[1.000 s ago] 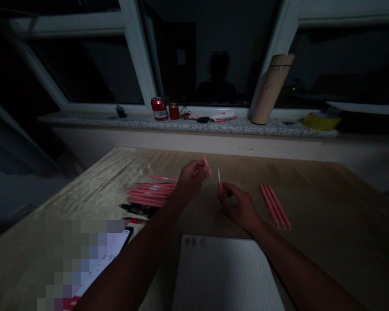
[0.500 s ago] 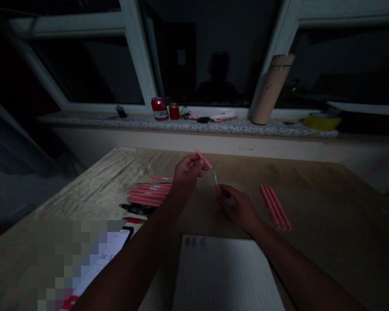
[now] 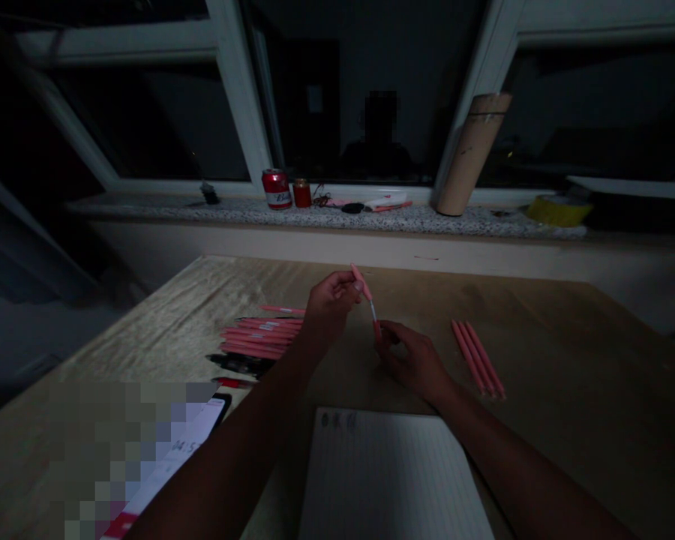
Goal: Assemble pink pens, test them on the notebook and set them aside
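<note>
Above the middle of the table, my left hand (image 3: 334, 298) pinches a pink pen barrel (image 3: 361, 282), tilted with its far end up and to the left. My right hand (image 3: 409, 352) is closed on a pink pen part (image 3: 377, 331), from which a thin pale refill (image 3: 373, 310) sticks up. The refill's upper end meets the barrel's lower end and seems to be inside it. Left of my left hand lies a pile of pink pens (image 3: 259, 337), partly hidden by my forearm. Several pink pens (image 3: 477, 358) lie side by side right of my right hand.
A lined notebook (image 3: 391, 480) lies at the front. Black pens (image 3: 239, 365), a red pen (image 3: 230, 382) and a lit phone (image 3: 194, 435) are at left. On the windowsill stand a red can (image 3: 277, 189), a small jar (image 3: 302, 193), a tall cylinder (image 3: 472, 157) and yellow tape (image 3: 559, 211).
My left hand has moved slightly right and down with the barrel. The gap between barrel and refill has closed, and less of the refill shows. My right hand stays in place.
</note>
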`<state>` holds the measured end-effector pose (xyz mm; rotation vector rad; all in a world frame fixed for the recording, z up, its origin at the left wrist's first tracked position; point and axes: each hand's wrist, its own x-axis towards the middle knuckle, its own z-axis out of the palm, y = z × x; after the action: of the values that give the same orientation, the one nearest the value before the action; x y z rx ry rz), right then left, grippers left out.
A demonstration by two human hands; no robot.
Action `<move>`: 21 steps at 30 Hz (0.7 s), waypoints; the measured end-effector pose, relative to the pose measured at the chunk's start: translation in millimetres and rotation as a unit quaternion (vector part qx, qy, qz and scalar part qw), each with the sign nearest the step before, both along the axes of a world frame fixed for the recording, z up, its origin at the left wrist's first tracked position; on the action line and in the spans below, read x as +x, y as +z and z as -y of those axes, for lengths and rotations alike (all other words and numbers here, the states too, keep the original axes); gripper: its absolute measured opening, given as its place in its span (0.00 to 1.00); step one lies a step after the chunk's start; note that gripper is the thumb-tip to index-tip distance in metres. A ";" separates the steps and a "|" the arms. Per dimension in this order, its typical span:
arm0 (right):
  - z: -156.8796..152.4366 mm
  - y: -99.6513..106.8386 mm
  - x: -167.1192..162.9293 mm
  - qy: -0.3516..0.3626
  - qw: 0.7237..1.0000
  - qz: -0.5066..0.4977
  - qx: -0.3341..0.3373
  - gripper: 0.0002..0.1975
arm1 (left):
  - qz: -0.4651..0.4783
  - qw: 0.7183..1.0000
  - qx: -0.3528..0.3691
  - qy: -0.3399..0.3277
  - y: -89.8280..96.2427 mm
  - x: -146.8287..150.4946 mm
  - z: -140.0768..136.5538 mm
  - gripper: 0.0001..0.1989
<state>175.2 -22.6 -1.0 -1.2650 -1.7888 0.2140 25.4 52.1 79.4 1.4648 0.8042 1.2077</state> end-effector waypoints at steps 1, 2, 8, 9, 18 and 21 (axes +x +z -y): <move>0.0 0.2 0.1 0.001 1.000 0.000 0.000 0.17 | -0.010 1.000 0.008 0.000 -0.9 0.1 0.0 0.11; 0.0 0.2 0.2 -0.001 1.000 0.000 0.000 0.16 | -0.023 1.000 0.017 0.000 -2.0 0.2 -0.1 0.11; -0.2 -2.5 1.3 -0.010 1.000 -0.006 -0.006 0.16 | -0.069 0.995 0.058 -0.031 -9.3 1.1 1.4 0.11; -0.1 -2.6 1.3 -0.010 1.000 -0.007 -0.006 0.16 | -0.073 0.995 0.060 -0.038 -10.1 1.5 2.1 0.11; 0.6 0.6 1.4 -0.008 1.000 -0.009 -0.003 0.16 | -0.117 0.988 0.073 -0.069 -15.6 2.0 6.3 0.13; 0.4 0.7 0.5 -0.012 1.000 -0.012 0.003 0.16 | -0.120 0.987 0.078 -0.073 -14.7 1.8 6.8 0.13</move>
<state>175.6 -23.0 -0.3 -1.2746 -1.7519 0.2079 27.2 45.3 64.7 1.7901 0.7600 1.0140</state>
